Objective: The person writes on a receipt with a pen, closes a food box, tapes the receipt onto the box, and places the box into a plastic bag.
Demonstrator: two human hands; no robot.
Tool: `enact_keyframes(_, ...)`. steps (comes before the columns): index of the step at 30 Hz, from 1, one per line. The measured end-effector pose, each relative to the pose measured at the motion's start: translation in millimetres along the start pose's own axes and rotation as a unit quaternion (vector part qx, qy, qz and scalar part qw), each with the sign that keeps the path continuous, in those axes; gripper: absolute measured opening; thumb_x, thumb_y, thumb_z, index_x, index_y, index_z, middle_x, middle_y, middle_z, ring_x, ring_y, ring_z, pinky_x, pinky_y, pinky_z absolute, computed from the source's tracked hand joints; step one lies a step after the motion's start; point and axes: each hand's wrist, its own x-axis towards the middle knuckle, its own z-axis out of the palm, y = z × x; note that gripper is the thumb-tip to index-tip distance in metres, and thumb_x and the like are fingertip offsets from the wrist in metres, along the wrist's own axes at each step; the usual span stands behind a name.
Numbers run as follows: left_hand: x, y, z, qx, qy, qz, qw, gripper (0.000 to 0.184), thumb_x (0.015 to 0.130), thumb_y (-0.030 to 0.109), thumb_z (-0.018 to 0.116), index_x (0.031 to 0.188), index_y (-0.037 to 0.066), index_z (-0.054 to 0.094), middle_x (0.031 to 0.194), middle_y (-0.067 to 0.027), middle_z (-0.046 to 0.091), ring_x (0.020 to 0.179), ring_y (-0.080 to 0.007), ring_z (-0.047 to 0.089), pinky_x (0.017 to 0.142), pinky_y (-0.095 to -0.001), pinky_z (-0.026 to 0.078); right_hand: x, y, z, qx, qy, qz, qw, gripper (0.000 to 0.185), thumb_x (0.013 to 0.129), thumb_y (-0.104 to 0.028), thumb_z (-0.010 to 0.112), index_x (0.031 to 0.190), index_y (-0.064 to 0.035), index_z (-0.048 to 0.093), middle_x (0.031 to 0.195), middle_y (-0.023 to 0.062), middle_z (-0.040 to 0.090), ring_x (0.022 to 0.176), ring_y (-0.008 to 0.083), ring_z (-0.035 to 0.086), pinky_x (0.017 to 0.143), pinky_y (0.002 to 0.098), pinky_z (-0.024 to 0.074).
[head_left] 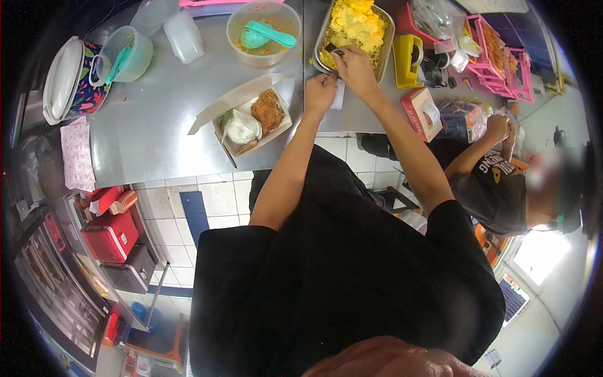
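A metal tray (390, 39) holds a heap of yellow scrambled egg (357, 24) at the top of the view. Over its near left part, my right hand (355, 68) is closed on a small dark utensil (331, 48), whose kind I cannot make out. My left hand (321, 94) is curled shut at the tray's near edge; what its fingers hold, if anything, is hidden. Beside it lies a white slip (339, 95), partly under the hands. To the left, an open cardboard box (284, 123) contains a piece of fried chicken (267, 112) and a white wrapped bundle (242, 127).
A plastic bowl (233, 55) with a turquoise spoon (270, 35) stands beyond the box. At right are a yellow tape dispenser (407, 61), a red-and-white box (422, 114) and pink baskets (502, 60). A co-worker (496, 188) stands close on the right.
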Motion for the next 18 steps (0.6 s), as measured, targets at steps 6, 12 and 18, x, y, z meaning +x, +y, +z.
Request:
enact_keyframes(6, 3, 6, -6, -0.019, -0.038, -0.037, 0.998, 0.043, 0.105, 0.036, 0.066, 0.113, -0.004, 0.079, 0.09, -0.0111, 0.078, 0.08, -0.0173, 0.067, 0.075, -0.0368, 0.053, 9, 7, -21, 0.029, -0.111, 0.034, 0.993, 0.035, 0.101, -0.03, 0.074, 0.101, 0.0057, 0.077, 0.087, 0.024, 0.072, 0.075, 0.0419, 0.07, 0.073, 0.0441, 0.0567)
enact_keyframes(12, -3, 27, -10, -0.012, -0.025, -0.072, 0.997, 0.049, 0.102, 0.037, 0.068, 0.118, -0.009, 0.077, 0.106, -0.0194, 0.08, 0.096, -0.0254, 0.073, 0.088, -0.0403, 0.055, 31, 44, -28, 0.236, -0.222, 0.162, 0.932, 0.038, 0.103, -0.034, 0.074, 0.101, 0.0034, 0.077, 0.08, 0.0163, 0.072, 0.072, 0.0256, 0.066, 0.073, 0.0354, 0.0549)
enact_keyframes(18, -1, 26, -7, -0.03, -0.015, -0.071, 0.997, 0.048, 0.099, 0.036, 0.066, 0.11, -0.009, 0.078, 0.101, -0.0246, 0.08, 0.096, -0.0329, 0.077, 0.088, -0.0431, 0.056, 37, 30, -43, 0.161, -0.225, -0.034, 0.96, 0.042, 0.106, -0.038, 0.071, 0.103, 0.0039, 0.078, 0.092, 0.0132, 0.079, 0.082, 0.0191, 0.072, 0.079, 0.0348, 0.0568)
